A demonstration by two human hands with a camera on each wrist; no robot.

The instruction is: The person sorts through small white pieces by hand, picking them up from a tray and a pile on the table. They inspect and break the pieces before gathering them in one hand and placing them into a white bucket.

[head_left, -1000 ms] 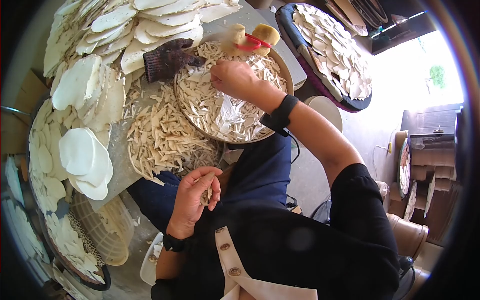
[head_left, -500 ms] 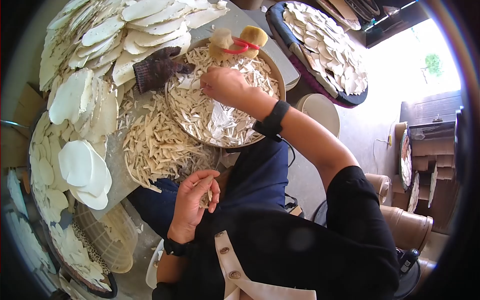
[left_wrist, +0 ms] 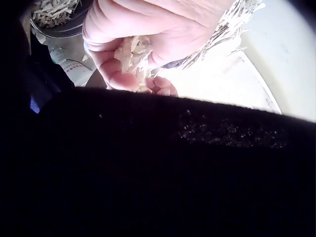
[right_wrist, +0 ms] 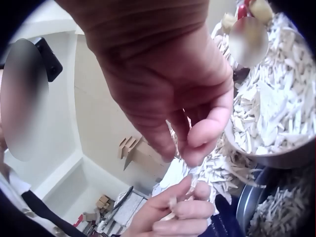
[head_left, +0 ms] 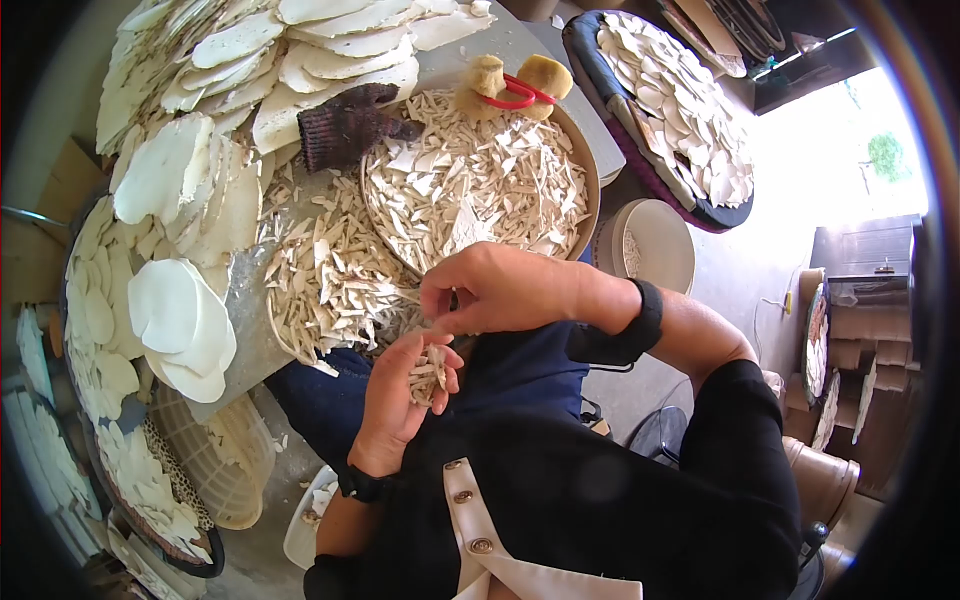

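My left hand (head_left: 385, 405) holds a small bunch of pale dried strips (head_left: 427, 376) in its curled fingers, in front of my lap. Just above it is my right hand (head_left: 515, 288), thumb and fingers bent together with the tips right at the left thumb. A pale strip (right_wrist: 194, 180) shows at the right fingertips in the right wrist view. Beyond the hands sits a round tray (head_left: 590, 165) full of broken white chips (head_left: 490, 180). Nearer and to the left, a heap of longer strips (head_left: 330, 280) fills another container, its rim mostly hidden.
A dark knitted glove (head_left: 345, 127) lies at the tray's left edge. Red scissor-like handles (head_left: 518, 92) with yellowish wrapping rest at its far rim. Big white slices (head_left: 185, 320) are stacked on the left. A slice-covered round rack (head_left: 680, 110) stands beyond, near a round bin (head_left: 670, 245).
My right hand has left the chips in the round tray and come back toward me, down to the left hand. The left hand has turned slightly, showing more of its strips.
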